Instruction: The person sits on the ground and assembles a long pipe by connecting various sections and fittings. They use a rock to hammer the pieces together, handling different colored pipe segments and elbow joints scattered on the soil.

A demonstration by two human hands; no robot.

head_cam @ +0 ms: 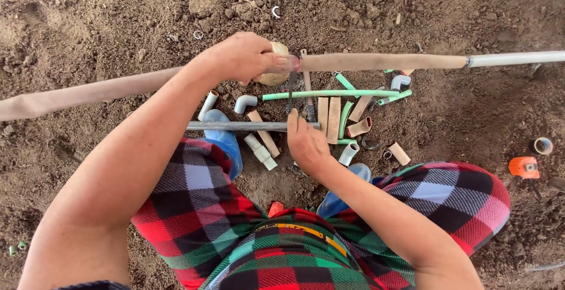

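- Loose brown soil ground (118,25) carries everything.
- Around the long green pipe (329,95) lie short cut pipe pieces (333,119) and white elbow fittings (245,102).
- Well right of the green pipe sit an orange tape measure (524,167) and a pipe coupling (542,146).
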